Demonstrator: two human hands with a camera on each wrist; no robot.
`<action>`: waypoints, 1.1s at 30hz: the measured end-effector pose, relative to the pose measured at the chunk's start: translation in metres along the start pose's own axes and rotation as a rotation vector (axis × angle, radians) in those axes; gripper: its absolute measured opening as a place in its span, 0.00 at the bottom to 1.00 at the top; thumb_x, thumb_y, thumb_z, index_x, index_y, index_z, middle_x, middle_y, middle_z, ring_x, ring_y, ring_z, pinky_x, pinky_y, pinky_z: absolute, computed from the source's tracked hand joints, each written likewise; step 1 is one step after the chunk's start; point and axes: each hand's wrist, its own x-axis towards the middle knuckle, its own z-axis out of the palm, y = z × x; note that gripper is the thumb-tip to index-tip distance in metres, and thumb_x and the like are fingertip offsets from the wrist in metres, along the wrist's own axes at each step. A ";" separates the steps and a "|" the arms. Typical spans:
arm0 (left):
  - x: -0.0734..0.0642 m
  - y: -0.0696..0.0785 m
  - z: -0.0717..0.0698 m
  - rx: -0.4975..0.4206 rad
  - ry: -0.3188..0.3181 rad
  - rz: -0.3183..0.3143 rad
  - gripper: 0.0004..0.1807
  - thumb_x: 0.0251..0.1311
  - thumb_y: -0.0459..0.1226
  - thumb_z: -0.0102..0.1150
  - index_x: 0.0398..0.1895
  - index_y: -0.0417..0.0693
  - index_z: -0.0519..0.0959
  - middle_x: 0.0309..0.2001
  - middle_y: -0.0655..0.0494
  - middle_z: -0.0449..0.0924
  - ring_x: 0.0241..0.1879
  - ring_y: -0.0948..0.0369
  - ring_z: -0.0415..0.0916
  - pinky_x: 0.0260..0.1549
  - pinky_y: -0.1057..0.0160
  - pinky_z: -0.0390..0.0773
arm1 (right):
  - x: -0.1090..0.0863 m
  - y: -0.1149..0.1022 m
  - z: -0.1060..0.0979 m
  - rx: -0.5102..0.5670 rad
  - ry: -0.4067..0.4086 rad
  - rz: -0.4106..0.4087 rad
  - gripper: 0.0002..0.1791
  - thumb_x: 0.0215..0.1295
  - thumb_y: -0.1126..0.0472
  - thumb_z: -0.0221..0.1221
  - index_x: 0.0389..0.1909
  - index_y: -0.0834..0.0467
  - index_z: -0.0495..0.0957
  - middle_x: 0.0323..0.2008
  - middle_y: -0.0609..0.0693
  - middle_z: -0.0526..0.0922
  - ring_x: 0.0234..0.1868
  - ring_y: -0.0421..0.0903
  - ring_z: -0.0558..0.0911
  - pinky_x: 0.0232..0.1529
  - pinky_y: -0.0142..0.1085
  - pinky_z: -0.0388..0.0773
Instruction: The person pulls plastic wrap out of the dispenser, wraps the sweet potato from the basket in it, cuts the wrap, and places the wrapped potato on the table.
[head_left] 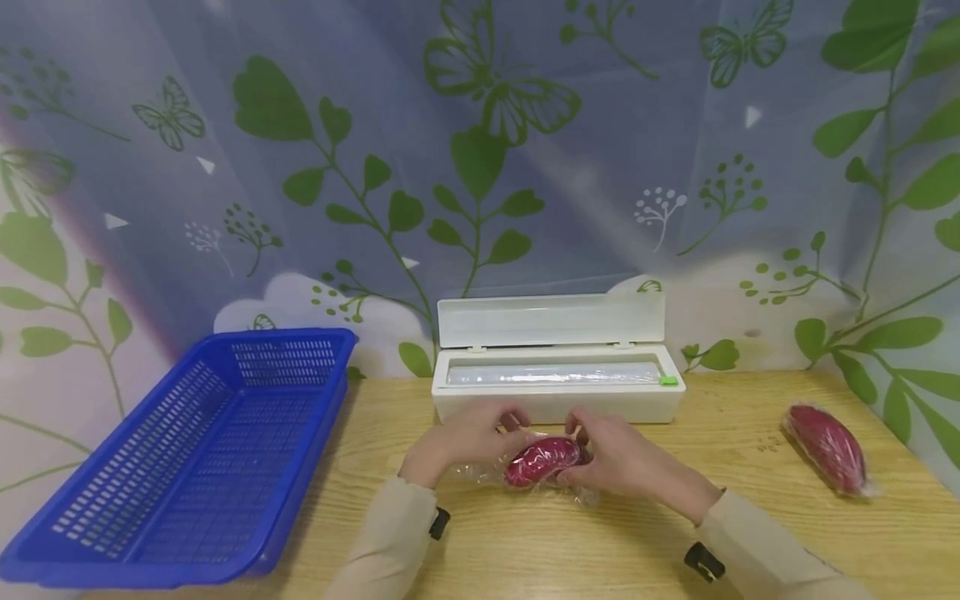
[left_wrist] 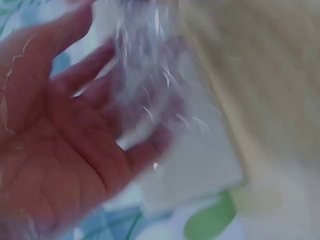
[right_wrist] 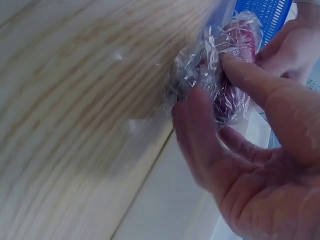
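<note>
A purple-red, oblong root like a sweet potato (head_left: 542, 462), loosely wrapped in clear plastic film, lies on the table in front of the white box. My left hand (head_left: 483, 432) is at its left end; in the left wrist view, loose film (left_wrist: 150, 75) hangs across that hand's relaxed, spread fingers. From the right, my right hand (head_left: 618, 454) holds the wrapped sweet potato. The right wrist view shows the right thumb on it and the fingers bent around crumpled film (right_wrist: 192, 70) at its end.
An open white cling film box (head_left: 558, 406) with a film roll (head_left: 555, 374) and green slider (head_left: 667, 381) stands behind the hands. A blue mesh basket (head_left: 300, 442) is at left. Another film-wrapped sweet potato (head_left: 828, 450) lies at right. A patterned curtain (head_left: 360, 150) hangs behind the table.
</note>
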 end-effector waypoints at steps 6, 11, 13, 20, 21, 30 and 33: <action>-0.025 -0.011 -0.022 0.015 -0.032 -0.063 0.13 0.62 0.40 0.68 0.46 0.42 0.83 0.42 0.50 0.85 0.42 0.59 0.81 0.46 0.58 0.83 | -0.001 0.002 -0.002 -0.066 -0.014 -0.033 0.28 0.47 0.53 0.78 0.47 0.58 0.78 0.32 0.46 0.82 0.31 0.38 0.76 0.29 0.29 0.76; -0.028 -0.008 -0.016 -0.124 -0.006 0.052 0.03 0.63 0.32 0.66 0.39 0.44 0.85 0.36 0.54 0.87 0.32 0.65 0.80 0.33 0.66 0.83 | -0.003 -0.002 0.000 -0.008 -0.058 0.033 0.26 0.46 0.53 0.79 0.43 0.58 0.79 0.30 0.45 0.80 0.30 0.41 0.75 0.28 0.30 0.75; -0.029 -0.005 -0.011 -0.174 -0.033 0.063 0.04 0.63 0.32 0.66 0.39 0.45 0.86 0.37 0.54 0.88 0.31 0.67 0.82 0.31 0.67 0.84 | -0.004 -0.004 0.001 0.014 -0.075 0.053 0.24 0.45 0.53 0.79 0.41 0.57 0.80 0.31 0.44 0.80 0.31 0.41 0.76 0.30 0.31 0.76; -0.030 -0.002 -0.003 -0.169 -0.077 0.090 0.11 0.70 0.41 0.61 0.39 0.45 0.89 0.43 0.51 0.89 0.37 0.66 0.84 0.37 0.69 0.83 | -0.005 -0.006 -0.002 0.049 -0.065 0.093 0.26 0.44 0.58 0.79 0.47 0.58 0.83 0.41 0.49 0.86 0.39 0.43 0.81 0.41 0.39 0.81; -0.030 -0.003 -0.002 -0.164 -0.068 0.102 0.11 0.71 0.40 0.60 0.38 0.44 0.89 0.43 0.50 0.89 0.38 0.66 0.83 0.37 0.69 0.83 | -0.006 -0.006 -0.002 0.054 -0.065 0.094 0.27 0.44 0.59 0.79 0.48 0.58 0.83 0.43 0.50 0.86 0.41 0.44 0.82 0.43 0.40 0.83; -0.027 -0.006 0.012 -0.108 -0.009 -0.034 0.14 0.48 0.34 0.80 0.34 0.48 0.81 0.38 0.57 0.82 0.34 0.68 0.79 0.35 0.71 0.81 | -0.009 0.002 -0.005 0.021 -0.086 -0.082 0.28 0.48 0.64 0.76 0.53 0.62 0.83 0.47 0.53 0.88 0.45 0.46 0.85 0.44 0.38 0.84; -0.027 -0.006 0.012 0.007 0.031 -0.070 0.20 0.46 0.41 0.82 0.38 0.50 0.79 0.36 0.59 0.81 0.32 0.66 0.75 0.34 0.68 0.78 | -0.010 0.004 -0.005 -0.009 -0.072 -0.105 0.28 0.48 0.61 0.77 0.53 0.60 0.84 0.41 0.47 0.88 0.40 0.39 0.83 0.40 0.33 0.81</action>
